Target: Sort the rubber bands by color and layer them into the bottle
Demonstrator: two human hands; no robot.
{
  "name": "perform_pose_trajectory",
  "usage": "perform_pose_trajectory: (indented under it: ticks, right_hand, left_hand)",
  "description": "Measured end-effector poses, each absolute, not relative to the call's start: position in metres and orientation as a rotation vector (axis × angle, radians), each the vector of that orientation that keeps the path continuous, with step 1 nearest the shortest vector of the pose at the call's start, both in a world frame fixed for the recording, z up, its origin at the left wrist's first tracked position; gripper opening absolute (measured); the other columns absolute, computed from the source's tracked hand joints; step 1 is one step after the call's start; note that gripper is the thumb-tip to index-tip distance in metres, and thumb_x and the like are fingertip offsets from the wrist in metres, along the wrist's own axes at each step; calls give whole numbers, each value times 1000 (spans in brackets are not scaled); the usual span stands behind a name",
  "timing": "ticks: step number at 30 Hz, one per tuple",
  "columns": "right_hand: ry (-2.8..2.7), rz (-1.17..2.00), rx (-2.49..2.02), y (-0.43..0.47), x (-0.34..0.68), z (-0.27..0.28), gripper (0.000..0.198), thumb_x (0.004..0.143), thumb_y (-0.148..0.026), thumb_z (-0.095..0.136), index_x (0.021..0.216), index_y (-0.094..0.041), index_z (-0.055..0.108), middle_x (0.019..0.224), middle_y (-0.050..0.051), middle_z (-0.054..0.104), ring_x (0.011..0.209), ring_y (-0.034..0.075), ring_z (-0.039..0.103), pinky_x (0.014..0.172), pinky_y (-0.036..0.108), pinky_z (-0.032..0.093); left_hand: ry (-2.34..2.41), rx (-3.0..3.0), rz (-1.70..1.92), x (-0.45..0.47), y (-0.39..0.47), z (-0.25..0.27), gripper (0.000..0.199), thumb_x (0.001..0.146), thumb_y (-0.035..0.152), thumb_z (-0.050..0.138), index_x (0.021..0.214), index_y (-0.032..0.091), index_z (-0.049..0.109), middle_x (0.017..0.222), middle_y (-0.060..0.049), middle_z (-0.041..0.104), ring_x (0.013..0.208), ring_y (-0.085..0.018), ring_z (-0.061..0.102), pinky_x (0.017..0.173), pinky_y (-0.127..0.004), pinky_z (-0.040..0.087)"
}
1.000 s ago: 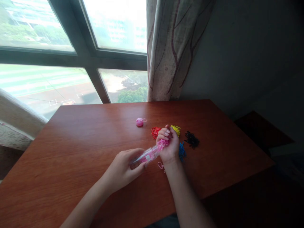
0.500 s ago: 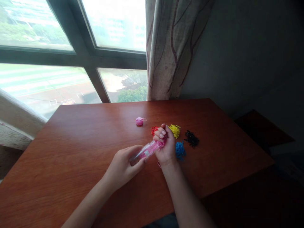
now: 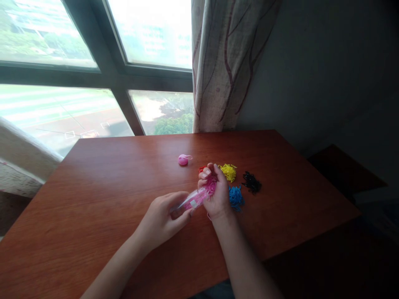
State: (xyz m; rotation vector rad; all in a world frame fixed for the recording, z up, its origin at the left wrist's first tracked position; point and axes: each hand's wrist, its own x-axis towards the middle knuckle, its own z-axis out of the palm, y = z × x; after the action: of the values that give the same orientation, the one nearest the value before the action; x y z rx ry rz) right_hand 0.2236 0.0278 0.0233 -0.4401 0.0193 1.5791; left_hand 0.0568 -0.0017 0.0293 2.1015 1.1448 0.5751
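Note:
My left hand (image 3: pixel 168 218) is closed around a clear plastic bottle (image 3: pixel 193 202) with a small white label, tilted toward the right. Pink rubber bands show through its wall. My right hand (image 3: pixel 220 193) is cupped at the bottle's mouth, fingers curled over a clump of pink rubber bands (image 3: pixel 211 185). Past this hand lie loose piles of rubber bands: a red pile (image 3: pixel 202 169), partly hidden by the fingers, a yellow pile (image 3: pixel 229 172), a blue pile (image 3: pixel 237 198) and a black pile (image 3: pixel 252 182). One pale pink loop (image 3: pixel 209 216) rests by my right wrist.
A round pink cap (image 3: pixel 183 160) with a loop strap lies farther back on the brown wooden table (image 3: pixel 93 199). Behind the table are a window (image 3: pixel 118 79) and a patterned curtain (image 3: pixel 224 66). A dark wall is on the right.
More pink rubber bands now show in my right hand, whose fingers have shifted slightly left and cover more of the red pile. The bottle stays about where it was.

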Motion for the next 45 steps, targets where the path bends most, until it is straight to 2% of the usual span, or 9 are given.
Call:
perform_pose_trajectory:
  ticks: [5,9,16,26,34,45]
  right_hand:
    - [-16,1538,-439,30,227,21,15,83,-27,70,77,-18,60,59,-8,49,47,1,43,35,6,32]
    - [-96,1423,-493,29,226,21,17,80,-29,74,78,-17,61,61,-8,49,48,2,42,32,7,26]
    - [-196,1307,-529,26,223,24,21,75,-32,78,79,-17,64,66,-6,54,56,3,49,34,7,27]
    - [-201,1317,-510,24,227,24,21,76,-32,78,81,-18,63,65,-7,49,50,2,42,32,8,25]
    - [-234,1404,-532,25,224,25,23,78,-36,76,80,-17,62,63,-8,51,51,2,46,36,8,30]
    - [-358,1775,-541,25,230,22,30,77,-39,78,76,-15,60,55,-8,50,42,1,42,30,8,21]
  left_hand:
    - [1142,2062,577,58,-2,31,26,88,38,56,93,15,65,80,-3,68,67,-14,57,62,-22,43]
    - [1133,2027,542,60,-2,34,28,89,41,54,90,14,63,78,-2,67,66,-14,56,61,-22,42]
    - [1105,2005,504,58,-2,34,28,91,41,52,89,14,62,74,0,63,64,-13,53,59,-21,39]
    - [1107,1992,522,58,-3,37,28,90,39,52,89,14,65,72,0,63,63,-13,52,58,-20,39]
    - [1096,2067,533,54,0,34,30,87,38,56,100,14,68,77,-3,66,64,-13,54,59,-20,42]
    - [992,2023,427,47,4,46,27,84,34,57,93,12,70,72,0,63,61,-11,50,55,-18,39]
